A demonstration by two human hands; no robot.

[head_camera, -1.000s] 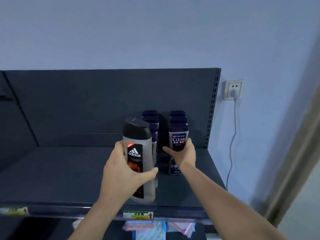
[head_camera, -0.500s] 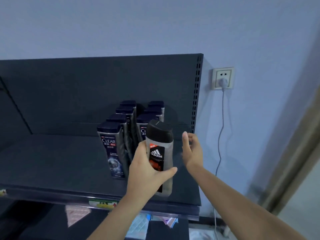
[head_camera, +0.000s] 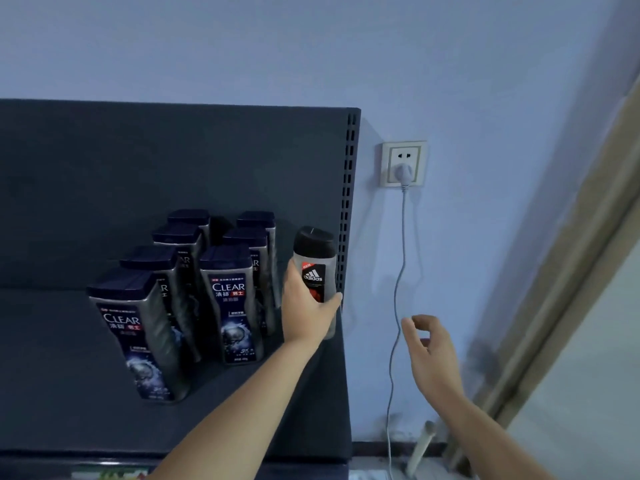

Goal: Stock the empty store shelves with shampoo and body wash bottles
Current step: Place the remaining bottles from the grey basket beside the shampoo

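My left hand [head_camera: 306,308] grips a grey Adidas body wash bottle [head_camera: 316,268] with a black cap, held upright near the right end of the dark shelf [head_camera: 62,375], close to the slotted upright. To its left, several dark Clear shampoo bottles [head_camera: 231,303] stand in two rows running front to back on the shelf. My right hand [head_camera: 429,351] hangs in the air past the shelf's right edge, in front of the wall, fingers loosely curled and holding nothing.
The shelf's dark back panel [head_camera: 138,174] ends at a slotted upright [head_camera: 348,202]. On the blue wall to the right a socket [head_camera: 403,164] carries a plug whose grey cable [head_camera: 398,306] hangs to the floor. A door frame [head_camera: 554,271] slants at far right.
My left hand has carried the Adidas bottle rightward and deeper, to the right of the Clear rows. My right hand has let go of a Clear bottle and drawn back off the shelf's right edge.
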